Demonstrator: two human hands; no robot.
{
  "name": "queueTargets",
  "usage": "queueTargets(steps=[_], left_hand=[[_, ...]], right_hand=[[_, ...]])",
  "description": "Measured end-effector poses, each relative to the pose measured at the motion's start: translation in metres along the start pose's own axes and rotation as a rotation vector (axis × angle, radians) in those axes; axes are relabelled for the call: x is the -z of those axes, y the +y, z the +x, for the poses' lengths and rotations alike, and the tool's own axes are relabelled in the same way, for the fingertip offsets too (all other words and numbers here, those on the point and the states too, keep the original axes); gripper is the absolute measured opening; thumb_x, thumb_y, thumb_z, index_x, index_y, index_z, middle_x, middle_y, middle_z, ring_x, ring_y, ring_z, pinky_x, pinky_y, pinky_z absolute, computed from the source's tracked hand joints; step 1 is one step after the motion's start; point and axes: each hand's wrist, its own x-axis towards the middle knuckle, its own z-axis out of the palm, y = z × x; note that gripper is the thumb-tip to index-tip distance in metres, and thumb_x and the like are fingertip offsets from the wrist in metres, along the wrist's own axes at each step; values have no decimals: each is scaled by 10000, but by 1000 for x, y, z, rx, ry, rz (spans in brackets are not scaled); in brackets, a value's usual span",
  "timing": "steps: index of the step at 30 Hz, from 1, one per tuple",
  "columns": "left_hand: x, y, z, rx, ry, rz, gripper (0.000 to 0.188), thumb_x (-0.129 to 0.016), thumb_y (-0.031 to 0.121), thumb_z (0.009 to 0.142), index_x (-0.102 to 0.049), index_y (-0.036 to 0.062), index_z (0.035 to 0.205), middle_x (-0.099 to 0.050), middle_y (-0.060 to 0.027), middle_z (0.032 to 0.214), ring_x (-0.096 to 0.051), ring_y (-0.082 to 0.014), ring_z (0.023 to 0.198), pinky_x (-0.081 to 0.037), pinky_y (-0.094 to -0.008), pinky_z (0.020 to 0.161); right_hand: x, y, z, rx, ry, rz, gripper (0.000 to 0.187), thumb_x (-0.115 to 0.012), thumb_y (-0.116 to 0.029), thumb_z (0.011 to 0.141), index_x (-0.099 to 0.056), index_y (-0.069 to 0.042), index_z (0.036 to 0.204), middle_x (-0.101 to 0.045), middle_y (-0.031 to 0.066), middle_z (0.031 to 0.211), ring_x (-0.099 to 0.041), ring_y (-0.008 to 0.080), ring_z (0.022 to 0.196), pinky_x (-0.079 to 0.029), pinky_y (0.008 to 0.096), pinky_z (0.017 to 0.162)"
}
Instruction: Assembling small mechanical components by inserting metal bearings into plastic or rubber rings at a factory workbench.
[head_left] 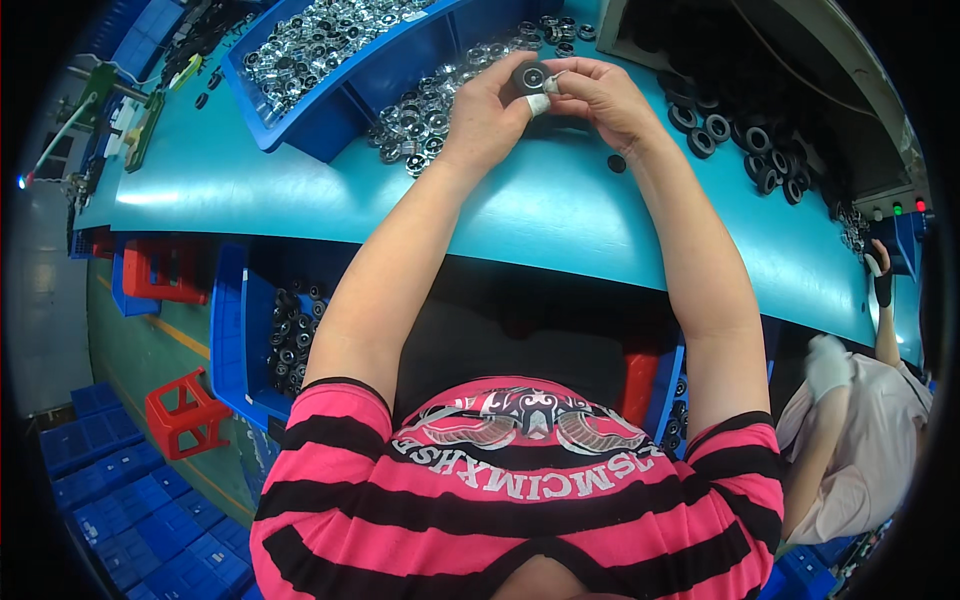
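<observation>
A small wheel [531, 78] with a black tyre and a shiny hub is held above the teal table at the far side. My left hand [484, 118] has its fingers wrapped round it from the left. From the right, my right hand [607, 103] pinches at its edge with thumb and fingertips. White tape covers some fingertips on both hands. Beyond and left of my left hand lies a heap of clear and silver wheel hubs [414, 122]. One small black disc [617, 163] lies by my right wrist.
A blue bin [318, 118] full of hubs stands at the far left on the teal table [240, 195]. Black tyres [757, 140] are heaped at the right. Below are a blue crate [230, 335] of black wheels and a red stool [186, 413]. A co-worker's white-gloved hand [829, 368] is at the right.
</observation>
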Motion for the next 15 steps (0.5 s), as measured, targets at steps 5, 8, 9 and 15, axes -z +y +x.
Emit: queueTargets(steps=[5,8,9,15], left_hand=[[4,1,2,93,-63,-74,460,-761,132,871,-627,45,1302,-702,-39,1053,-651,-115,912,-543,-266,812],[2,1,0,36,-48,-165,471,-779,153,865,-622,47,1295,-690,-26,1016,-635,-103,871,-538,-255,766],[0,0,-1,-14,-34,-192,476,-787,162,862,-620,48,1293,-686,-21,999,-629,-98,857,-535,-250,748],[0,-1,-1,-162,113,53,403,-842,148,799,-632,35,1123,-643,-32,1007,-622,-96,846,-527,-239,698]], right_hand=[[4,-5,-2,-64,-22,63,368,-706,-95,873,-666,48,1211,-707,115,1077,-695,162,956,-583,280,878],[3,-9,-6,-121,-42,103,369,-702,-105,879,-666,43,1214,-707,110,1073,-695,153,947,-586,279,873],[3,-10,-6,-119,-60,111,371,-700,-111,879,-667,41,1216,-707,109,1071,-696,151,942,-587,280,870],[3,-10,-6,-9,-73,-206,348,-636,-134,932,-661,14,1246,-699,90,1045,-699,129,907,-597,283,892]])
